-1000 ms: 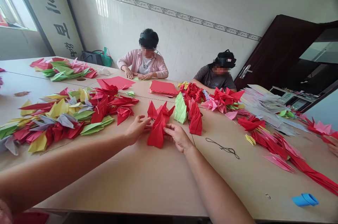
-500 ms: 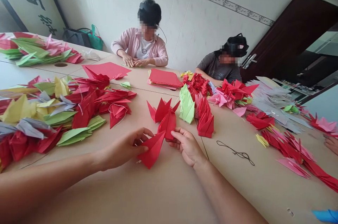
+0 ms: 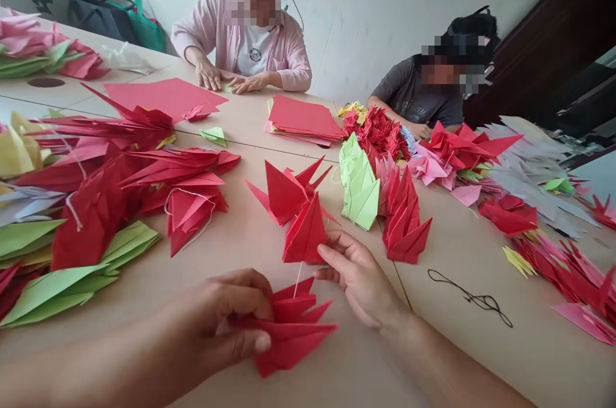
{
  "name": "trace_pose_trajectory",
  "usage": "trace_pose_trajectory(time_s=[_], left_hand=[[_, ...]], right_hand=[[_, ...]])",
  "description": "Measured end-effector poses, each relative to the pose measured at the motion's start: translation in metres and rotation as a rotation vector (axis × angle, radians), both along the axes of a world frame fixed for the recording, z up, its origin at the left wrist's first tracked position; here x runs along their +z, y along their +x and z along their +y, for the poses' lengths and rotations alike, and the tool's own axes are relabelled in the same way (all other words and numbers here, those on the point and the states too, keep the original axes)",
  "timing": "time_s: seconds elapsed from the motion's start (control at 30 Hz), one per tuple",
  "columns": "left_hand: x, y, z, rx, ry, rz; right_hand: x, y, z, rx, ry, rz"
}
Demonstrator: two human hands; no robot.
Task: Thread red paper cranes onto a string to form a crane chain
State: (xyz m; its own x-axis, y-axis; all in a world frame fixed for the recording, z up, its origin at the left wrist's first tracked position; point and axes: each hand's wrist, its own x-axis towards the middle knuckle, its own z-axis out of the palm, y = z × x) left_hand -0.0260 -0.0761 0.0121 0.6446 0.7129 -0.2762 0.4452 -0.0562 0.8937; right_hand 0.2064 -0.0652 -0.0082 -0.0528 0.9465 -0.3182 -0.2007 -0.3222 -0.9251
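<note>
Left hand [image 3: 235, 315]: thumb and fingers clamped on red folded papers [image 3: 296, 344], over the worktop [image 3: 366, 363] nearest the wearer. Right hand [image 3: 360, 276]: thumb and fingers pinched on an upright red piece [image 3: 302, 235], nearer the worktop's far edge. A white string [image 3: 298, 279] runs between the two. Just beyond the right hand stand green folded papers [image 3: 359, 193]; a red-topped stack of sheets [image 3: 304, 118] lies near the far edge.

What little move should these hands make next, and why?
I'd guess the left hand should draw its lower red pieces gently away from the upper red piece. A white string spans the short gap between them, and the right hand pinches the upper one's lower edge, which could steady it.
</note>
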Motion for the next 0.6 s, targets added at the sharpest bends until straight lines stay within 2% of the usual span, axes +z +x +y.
trace_pose_trajectory(time_s=[0.07,0.17,0.23,0.33,0.47,0.6], left_hand=[[0.002,0.006,0.006,0.112,0.046,-0.056],[0.002,0.020,0.017,0.278,0.007,-0.156],[0.000,0.030,0.022,0.301,-0.084,-0.192],[-0.003,0.038,0.030,0.283,-0.312,-0.311],[-0.003,0.031,0.040,0.295,-0.582,-0.457],[-0.005,0.021,0.043,0.377,-0.683,-0.453]], right_hand=[[-0.003,-0.001,-0.002,0.027,0.076,-0.041],[-0.004,-0.001,-0.005,0.062,0.120,-0.075],[-0.003,0.001,-0.006,0.085,0.148,-0.104],[-0.001,0.003,-0.009,0.130,0.194,-0.149],[0.002,0.005,-0.012,0.243,0.172,-0.147],[0.006,0.005,-0.013,0.328,0.207,-0.312]])
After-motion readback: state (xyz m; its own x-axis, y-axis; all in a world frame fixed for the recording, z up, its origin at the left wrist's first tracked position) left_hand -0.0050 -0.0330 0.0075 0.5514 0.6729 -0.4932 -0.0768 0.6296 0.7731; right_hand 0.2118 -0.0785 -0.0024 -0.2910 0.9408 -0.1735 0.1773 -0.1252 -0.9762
